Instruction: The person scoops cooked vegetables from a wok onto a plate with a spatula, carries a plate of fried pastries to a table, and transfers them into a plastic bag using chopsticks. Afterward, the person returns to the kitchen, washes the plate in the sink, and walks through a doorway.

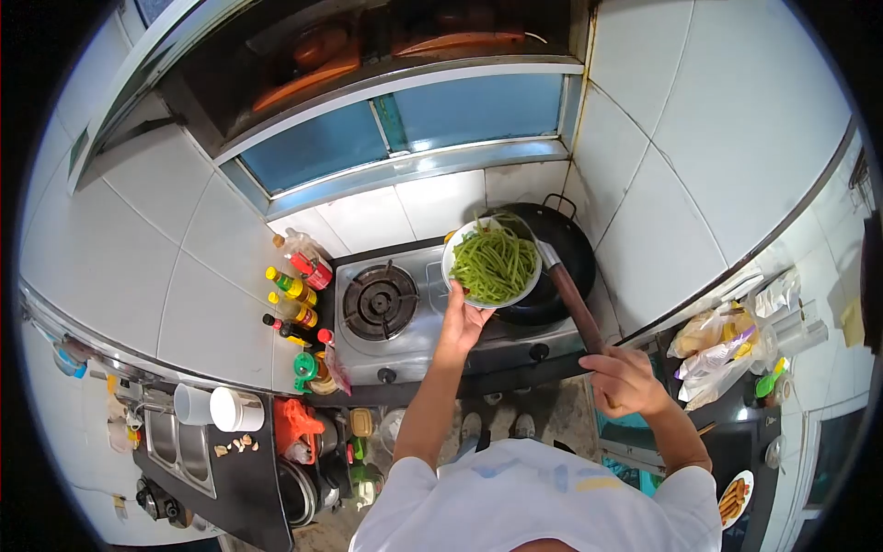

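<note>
My left hand (464,324) grips the near edge of a white bowl (447,263) heaped with thin green strips that look like green beans (497,264). The bowl is held over the left part of a black wok (572,241) and hides some of it. In my right hand (629,379) is a wok spatula (576,309), its fingers closed round the end of the brown handle. The spatula's metal end reaches the right side of the bowl and is partly hidden by the strips; whether it touches them I cannot tell.
Left of the wok is a bare gas burner (380,302) on the steel stove (418,345). Sauce bottles (296,290) stand along the left wall. A sink (179,446) and white tubs (237,409) lie at lower left; plastic bags (722,345) and a food plate (736,500) at right.
</note>
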The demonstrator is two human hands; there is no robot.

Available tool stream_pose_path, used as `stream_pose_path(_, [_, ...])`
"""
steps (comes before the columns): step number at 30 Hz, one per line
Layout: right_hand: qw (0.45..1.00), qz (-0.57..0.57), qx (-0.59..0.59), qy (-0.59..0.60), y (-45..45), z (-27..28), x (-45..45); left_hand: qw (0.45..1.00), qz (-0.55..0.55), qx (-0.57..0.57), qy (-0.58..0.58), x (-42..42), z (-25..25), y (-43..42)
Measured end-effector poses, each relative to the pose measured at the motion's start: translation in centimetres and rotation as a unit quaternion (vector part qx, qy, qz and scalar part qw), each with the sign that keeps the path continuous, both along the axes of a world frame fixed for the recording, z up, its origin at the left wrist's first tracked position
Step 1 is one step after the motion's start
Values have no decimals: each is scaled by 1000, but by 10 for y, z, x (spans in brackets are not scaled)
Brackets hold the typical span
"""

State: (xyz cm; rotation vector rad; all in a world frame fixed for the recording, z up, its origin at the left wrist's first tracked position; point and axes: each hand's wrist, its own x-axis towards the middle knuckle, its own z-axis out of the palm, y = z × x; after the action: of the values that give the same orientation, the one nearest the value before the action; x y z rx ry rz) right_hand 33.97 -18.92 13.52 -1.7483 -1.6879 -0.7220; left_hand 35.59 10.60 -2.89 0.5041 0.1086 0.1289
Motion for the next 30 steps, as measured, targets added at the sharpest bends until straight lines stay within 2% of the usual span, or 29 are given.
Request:
stream_pose_path(6, [999, -7, -20, -49, -4, 4, -5, 1000, 20, 23, 2, -4, 6, 3])
stream_pose_path(12, [1000, 16, 17, -12, 1, 7, 0, 1000, 12, 28, 5, -7, 11, 7])
stream_pose_path(18, [999, 29, -12, -19, 9, -1, 11, 999, 5, 46, 14, -16, 22, 4])
stream_pose_path(21, [996, 51, -75, -19, 10, -2, 13, 997, 11, 79, 16, -21, 31, 2])
stream_pose_path(25, [973, 69, -195, -101, 18, -3, 7, 994, 6, 105, 16, -21, 32, 2])
stream_pose_path(27, [961, 52, -217, -164, 18, -13, -1, 997, 6, 79, 26, -17, 24, 4])
stream_pose_path(30, [950, 28, -281, -131, 9, -16, -3, 999, 7, 37, 37, -14, 13, 9])
